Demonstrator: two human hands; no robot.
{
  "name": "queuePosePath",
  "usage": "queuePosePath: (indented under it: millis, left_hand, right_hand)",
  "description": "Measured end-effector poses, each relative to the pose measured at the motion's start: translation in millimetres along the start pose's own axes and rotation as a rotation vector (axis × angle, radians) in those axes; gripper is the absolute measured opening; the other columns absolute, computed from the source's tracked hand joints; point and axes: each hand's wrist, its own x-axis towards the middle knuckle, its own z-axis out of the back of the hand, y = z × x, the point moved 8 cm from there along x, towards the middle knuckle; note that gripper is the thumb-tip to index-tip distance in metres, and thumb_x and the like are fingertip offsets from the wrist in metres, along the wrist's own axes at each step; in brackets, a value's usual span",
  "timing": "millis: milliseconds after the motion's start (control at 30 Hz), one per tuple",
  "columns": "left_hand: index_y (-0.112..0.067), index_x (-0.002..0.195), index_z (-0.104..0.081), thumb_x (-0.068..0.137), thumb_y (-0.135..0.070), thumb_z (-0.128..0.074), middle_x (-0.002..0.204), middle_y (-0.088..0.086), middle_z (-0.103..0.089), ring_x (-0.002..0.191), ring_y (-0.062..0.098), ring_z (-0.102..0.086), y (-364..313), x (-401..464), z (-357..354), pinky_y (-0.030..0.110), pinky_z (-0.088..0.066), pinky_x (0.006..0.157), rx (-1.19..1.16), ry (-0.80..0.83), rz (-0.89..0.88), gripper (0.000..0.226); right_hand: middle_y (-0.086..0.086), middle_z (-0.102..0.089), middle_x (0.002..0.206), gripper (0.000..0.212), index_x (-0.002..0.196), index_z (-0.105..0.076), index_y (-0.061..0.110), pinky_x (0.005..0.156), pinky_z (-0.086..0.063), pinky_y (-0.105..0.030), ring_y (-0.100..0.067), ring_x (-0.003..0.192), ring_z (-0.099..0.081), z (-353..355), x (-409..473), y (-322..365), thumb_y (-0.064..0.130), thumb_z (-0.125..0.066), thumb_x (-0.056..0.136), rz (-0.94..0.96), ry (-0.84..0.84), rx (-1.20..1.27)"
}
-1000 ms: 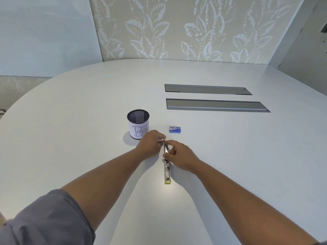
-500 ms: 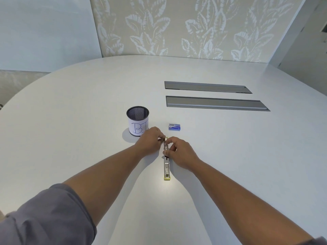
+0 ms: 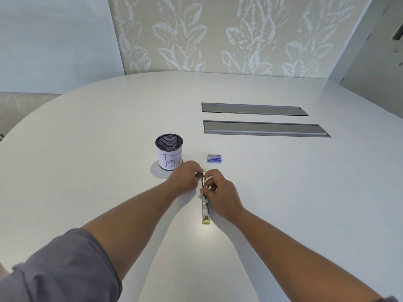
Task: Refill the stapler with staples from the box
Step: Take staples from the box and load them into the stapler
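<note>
The stapler's [image 3: 205,211] far end hides under both hands (staples unseeable); box [image 3: 214,158] print too small

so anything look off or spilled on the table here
Nothing stands out. The stapler lies opened out flat under both hands, as refilling needs. The staple box sits closed beyond it, and the mesh cup stands upright. No loose staples are visible on the table.

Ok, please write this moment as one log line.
stapler open flat on table | left hand, right hand at its far end | staple box untouched
</note>
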Motion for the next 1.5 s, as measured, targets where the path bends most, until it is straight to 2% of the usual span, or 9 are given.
queuePosePath:
  millis: [133,333,467,600,667,800,1067,1300,1500]
  left_hand:
    - [-0.007,0.101,-0.076,0.092,-0.011,-0.061,0.111,0.008,-0.072,0.112,0.025,-0.062,2,0,-1,0.038,-0.049,0.093,-0.002,0.003,0.016,0.018]
    - [-0.008,0.097,-0.076,0.092,-0.014,-0.060,0.107,0.003,-0.072,0.106,0.019,-0.062,6,0,1,0.030,-0.047,0.089,-0.096,-0.008,0.106,0.018]
    - [-0.009,0.062,-0.052,0.093,-0.019,-0.057,0.072,0.004,-0.055,0.073,0.023,-0.051,9,2,4,0.032,-0.038,0.066,-0.182,0.036,0.212,0.033]
    - [-0.013,0.055,-0.049,0.091,-0.019,-0.061,0.057,-0.004,-0.048,0.064,0.020,-0.047,6,5,7,0.027,-0.034,0.059,-0.207,0.047,0.256,0.038]
    - [-0.014,0.056,-0.058,0.087,-0.019,-0.064,0.058,-0.008,-0.055,0.065,0.018,-0.052,6,7,5,0.026,-0.037,0.060,-0.224,0.045,0.282,0.032]
    - [-0.011,0.067,-0.073,0.081,-0.018,-0.070,0.073,0.003,-0.071,0.065,0.015,-0.058,10,9,1,0.024,-0.042,0.060,-0.317,0.020,0.331,0.016]
    - [-0.011,0.073,-0.071,0.076,-0.004,-0.076,0.064,0.001,-0.063,0.056,0.016,-0.052,15,7,-3,0.022,-0.041,0.052,-0.513,0.054,0.477,0.009]
    - [-0.008,0.100,-0.065,0.068,0.002,-0.082,0.084,0.005,-0.059,0.075,0.022,-0.052,18,1,-6,0.029,-0.044,0.065,-0.583,0.099,0.574,0.038]
    - [-0.013,0.075,-0.065,0.069,0.007,-0.078,0.074,0.002,-0.064,0.071,0.018,-0.056,10,-1,-2,0.026,-0.045,0.063,-0.496,0.106,0.482,0.024]
  right_hand:
    - [0.015,-0.065,0.077,0.016,0.091,-0.062,0.030,0.070,-0.050,-0.029,-0.003,0.070,-0.064,-2,-4,-4,0.018,-0.072,0.087,0.013,0.023,0.025]
    - [0.006,-0.065,0.099,0.017,0.096,-0.068,0.025,0.075,-0.048,-0.023,-0.003,0.079,-0.060,2,-7,-7,0.015,-0.076,0.085,0.059,-0.012,0.051]
    - [0.002,-0.065,0.098,0.014,0.097,-0.069,0.021,0.077,-0.052,-0.032,-0.013,0.080,-0.062,2,-8,-7,0.014,-0.073,0.085,0.071,-0.035,0.035]
    - [0.001,-0.065,0.096,0.012,0.096,-0.068,0.019,0.077,-0.053,-0.037,-0.020,0.081,-0.063,1,-8,-5,0.014,-0.070,0.086,0.085,-0.040,0.013]
    - [0.002,-0.064,0.096,0.010,0.096,-0.068,0.018,0.076,-0.051,-0.033,-0.016,0.080,-0.059,0,-8,-6,0.016,-0.071,0.087,0.096,-0.049,-0.021]
    - [0.004,-0.062,0.098,0.007,0.095,-0.068,0.016,0.072,-0.045,-0.026,-0.009,0.079,-0.054,-1,-7,-6,0.019,-0.070,0.089,0.128,-0.056,-0.062]
    - [0.006,-0.061,0.101,0.012,0.101,-0.069,0.018,0.074,-0.046,-0.026,-0.008,0.081,-0.054,-2,-6,-9,0.022,-0.069,0.090,0.129,-0.063,-0.070]
    - [0.013,-0.058,0.097,0.013,0.101,-0.064,0.026,0.073,-0.049,-0.027,-0.004,0.075,-0.059,-3,-6,-12,0.025,-0.070,0.090,0.070,-0.047,-0.016]
    - [0.013,-0.056,0.087,0.018,0.092,-0.056,0.031,0.066,-0.041,-0.021,0.001,0.075,-0.054,1,-6,-12,0.024,-0.072,0.087,0.051,-0.063,-0.011]
